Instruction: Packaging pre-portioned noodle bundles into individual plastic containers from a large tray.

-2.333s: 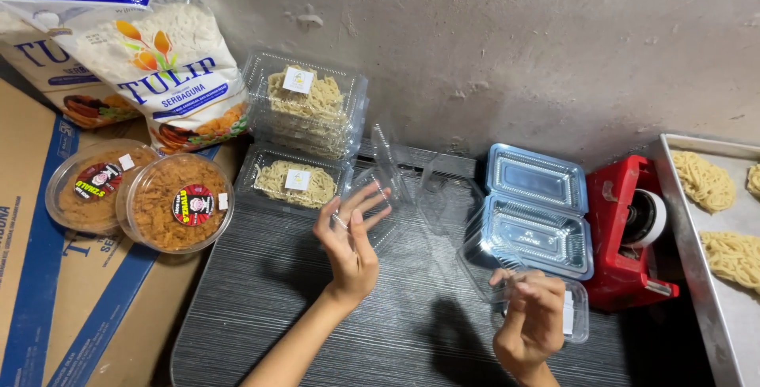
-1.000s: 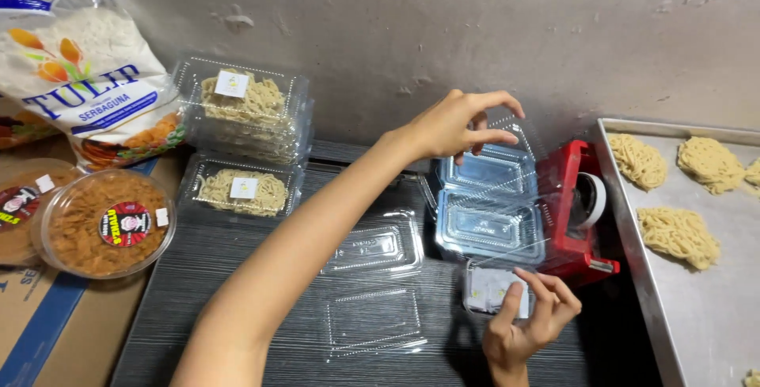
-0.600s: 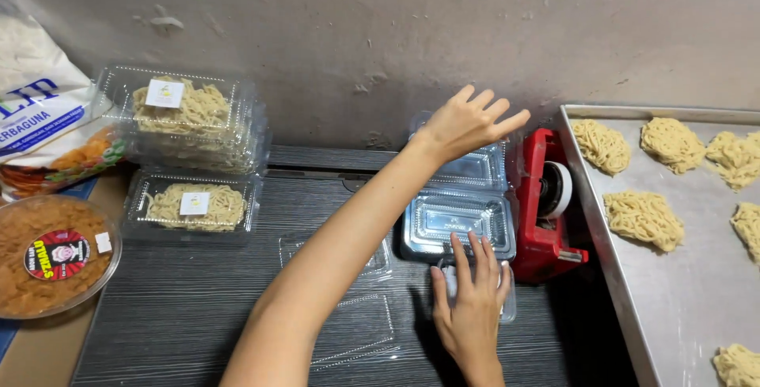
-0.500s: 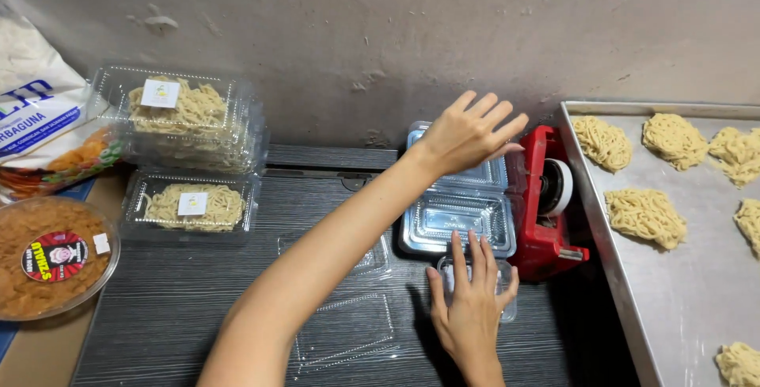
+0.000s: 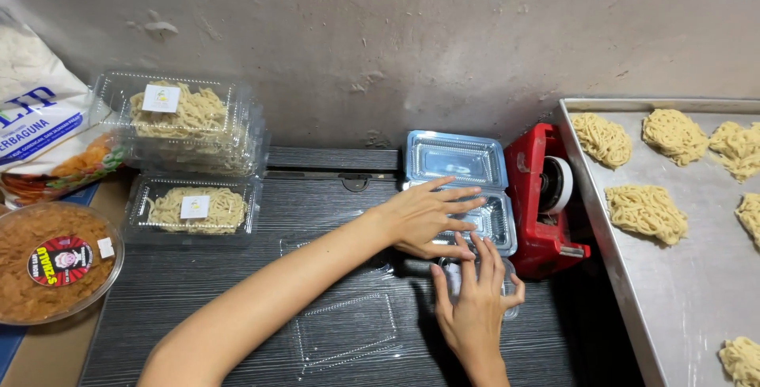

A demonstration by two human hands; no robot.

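Note:
My left hand [image 5: 431, 217] reaches across the dark table with its fingers stretched flat over the front of a stack of empty clear plastic containers [image 5: 457, 157]. Just in front of it, my right hand [image 5: 475, 301] lies palm down with spread fingers on a small clear box [image 5: 511, 275], most of which it hides. An open, empty clear clamshell container [image 5: 344, 328] lies flat on the table under my left forearm. Neither hand grips anything.
A red tape dispenser [image 5: 542, 197] stands right of the stack. A metal tray [image 5: 681, 276] with several noodle nests fills the right side. At the left are packed noodle containers [image 5: 190, 130], a round tub of brown crumbs [image 5: 51, 268] and a flour bag [image 5: 39, 126].
My left hand has drawn back from the far top of the container stack to its near edge. My right hand stays on the small box. The view has shifted slightly.

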